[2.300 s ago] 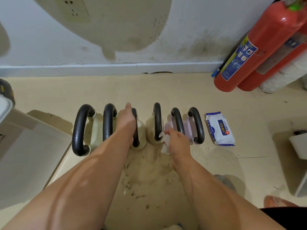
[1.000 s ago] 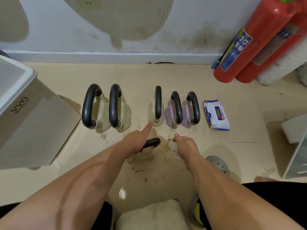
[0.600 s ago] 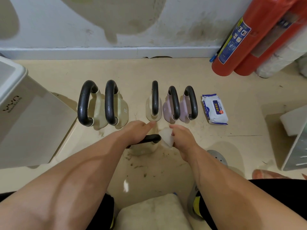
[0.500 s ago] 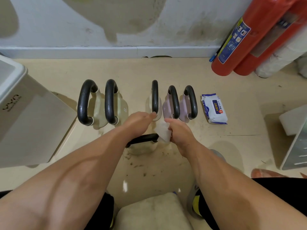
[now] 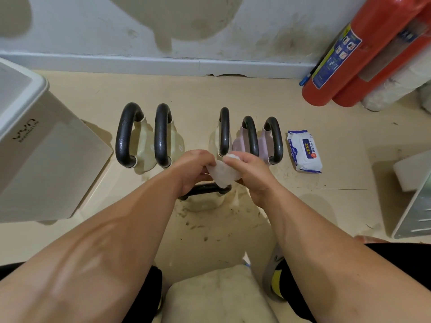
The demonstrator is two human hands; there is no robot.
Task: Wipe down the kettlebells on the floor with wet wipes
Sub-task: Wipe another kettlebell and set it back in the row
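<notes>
Both hands meet over the floor with a crumpled white wet wipe [image 5: 223,173] stretched between them. Left hand [image 5: 194,170] is curled closed, its fingertips pinching the wipe's left edge; right hand [image 5: 248,172] is likewise closed, thumb and fingers gripping the wipe's right side and top.

Directly beneath the hands stands a cream kettlebell [image 5: 205,197] with its black handle lying crosswise, set apart from the others on a dirty patch of floor [image 5: 233,94].

Just beyond the left hand stand two larger cream kettlebells [image 5: 144,136] side by side. Just beyond the right hand stand one small cream kettlebell [image 5: 224,131] and two pale pink kettlebells [image 5: 261,141], close together.

To the right of the right hand, just beside the pink pair, lies a blue-and-white pack of wet wipes [image 5: 304,151]. Farther right, red fire extinguishers [image 5: 363,50] lean against the wall. Left of the left hand sits a white bin [image 5: 42,150].
</notes>
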